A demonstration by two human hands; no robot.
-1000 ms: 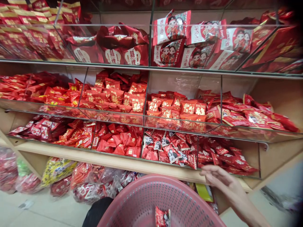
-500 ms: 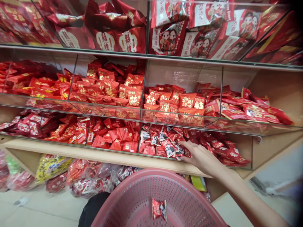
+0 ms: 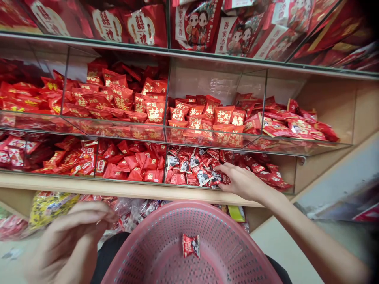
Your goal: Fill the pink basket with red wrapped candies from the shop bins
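Observation:
My right hand point(image 3: 241, 179) reaches into the bottom shelf's compartment of red candies with black-and-white figures point(image 3: 203, 173); its thumb and fingers are apart, touching the candies at the right side. My left hand point(image 3: 74, 236) is raised at the lower left, blurred, its fingers curled; whether anything is between them cannot be made out. Between my hands a pink perforated basket point(image 3: 142, 240) rests by my legs. One red wrapped candy with a black-and-white figure point(image 3: 191, 245) lies inside it.
Shelves with clear dividers hold red packets point(image 3: 118, 96) in the middle row and larger red bags point(image 3: 195, 27) above. Below the wooden ledge point(image 3: 89, 185) are plastic bags of sweets, one yellow point(image 3: 49, 209). The clear shelf front point(image 3: 207, 138) runs just above my right hand.
My left hand has come into view at the lower left. The view has shifted, so shelves appear further left and higher. My right hand remains at the same candies.

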